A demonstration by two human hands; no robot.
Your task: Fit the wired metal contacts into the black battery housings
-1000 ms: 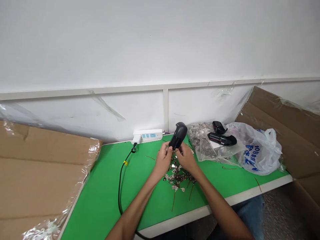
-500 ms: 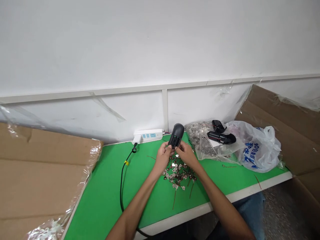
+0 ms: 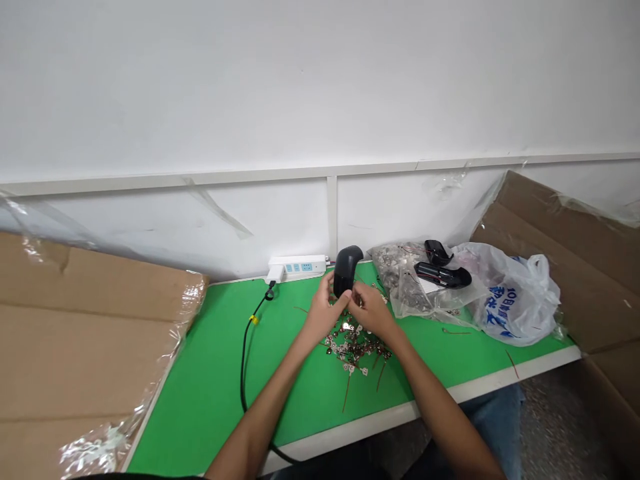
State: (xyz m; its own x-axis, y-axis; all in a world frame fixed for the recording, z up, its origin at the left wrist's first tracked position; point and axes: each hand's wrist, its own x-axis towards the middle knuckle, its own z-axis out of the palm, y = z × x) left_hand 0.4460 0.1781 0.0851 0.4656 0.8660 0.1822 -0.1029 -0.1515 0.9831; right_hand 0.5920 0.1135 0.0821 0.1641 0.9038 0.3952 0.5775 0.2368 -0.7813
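Note:
Above the green tabletop I hold a black, curved plastic housing (image 3: pixel 346 270) upright between both hands. My left hand (image 3: pixel 325 312) is closed round its left side and lower end, the thumb reaching across the bottom. At the lower right edge, the fingers of my right hand (image 3: pixel 369 308) are bent in and pressed against the housing, close to my left thumb. Whether a small part is also between those fingers is hidden. Just below my hands lies a loose heap of small metal contact pieces (image 3: pixel 353 347), some with thin reddish wires.
A white power strip (image 3: pixel 307 265) with a plugged-in adapter stands by the wall, its black cable (image 3: pixel 243 367) running forward. On the right, more black housings (image 3: pixel 443 275) rest on a clear bag of metal parts (image 3: pixel 400 273) beside a white plastic bag (image 3: pixel 520 293). Cardboard (image 3: pixel 85 333) flanks both sides.
The housing has turned, so its slotted compartment no longer faces me and its smooth shell shows. My left fingers have spread up its side, while my right fingers have curled in at the lower edge.

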